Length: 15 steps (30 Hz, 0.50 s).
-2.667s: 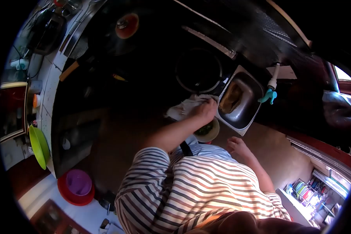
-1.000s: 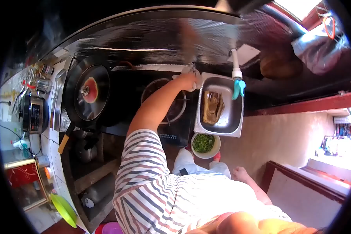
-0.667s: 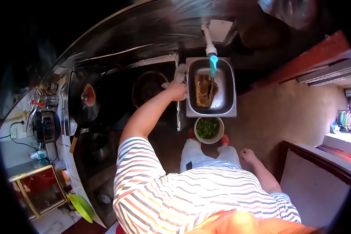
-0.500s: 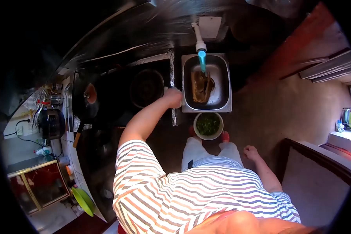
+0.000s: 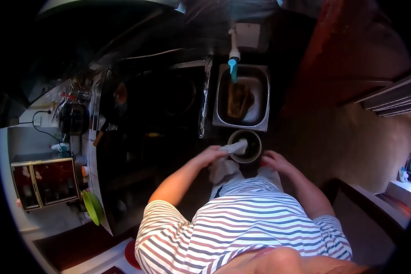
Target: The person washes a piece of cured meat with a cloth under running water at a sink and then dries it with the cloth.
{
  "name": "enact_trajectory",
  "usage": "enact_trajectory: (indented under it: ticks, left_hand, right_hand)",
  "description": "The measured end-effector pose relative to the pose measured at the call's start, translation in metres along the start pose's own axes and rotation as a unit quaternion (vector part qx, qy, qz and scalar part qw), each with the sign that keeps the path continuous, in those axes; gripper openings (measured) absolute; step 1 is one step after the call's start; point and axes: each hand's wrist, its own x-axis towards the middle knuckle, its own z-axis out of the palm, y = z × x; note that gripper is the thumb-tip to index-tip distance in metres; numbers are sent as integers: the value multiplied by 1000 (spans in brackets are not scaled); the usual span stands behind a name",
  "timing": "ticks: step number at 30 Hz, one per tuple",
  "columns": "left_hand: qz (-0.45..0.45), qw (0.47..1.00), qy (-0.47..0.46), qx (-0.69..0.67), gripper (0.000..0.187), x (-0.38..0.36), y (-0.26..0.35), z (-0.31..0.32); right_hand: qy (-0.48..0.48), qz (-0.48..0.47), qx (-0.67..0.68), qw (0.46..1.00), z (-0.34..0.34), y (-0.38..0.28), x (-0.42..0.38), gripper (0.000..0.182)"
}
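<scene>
A white cloth (image 5: 235, 147) is gripped by my left hand (image 5: 210, 155), its fingers closed on one end while the other end hangs over the bowl. That pale round bowl (image 5: 259, 148) is in front of my body, below the sink, with dark green leaves inside, partly hidden by the cloth. On the other side, my right hand (image 5: 276, 160) reaches toward the bowl's right rim, fingers apart and holding nothing.
Ahead is a metal sink (image 5: 266, 98) with a brown, folded-looking thing (image 5: 237, 102) in it, under a blue-ended tap (image 5: 233, 68). A dark stove area lies left of the sink, edged with foil (image 5: 204, 105). A green basin (image 5: 92, 208) leans at far left.
My left hand has moved from the stove's edge back to the bowl with the cloth. The right hand has come up from my side to the bowl's right.
</scene>
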Motion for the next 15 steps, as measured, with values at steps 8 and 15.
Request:
enact_trajectory:
  ticks: [8, 15]
  left_hand:
    - [56, 976, -200, 67, 34, 54, 76, 47]
    - [-173, 873, 128, -437, 57, 252, 37, -22]
  right_hand:
    - [-45, -33, 411, 910, 21, -13, 63, 33]
    - [74, 109, 643, 754, -16, 60, -10, 31]
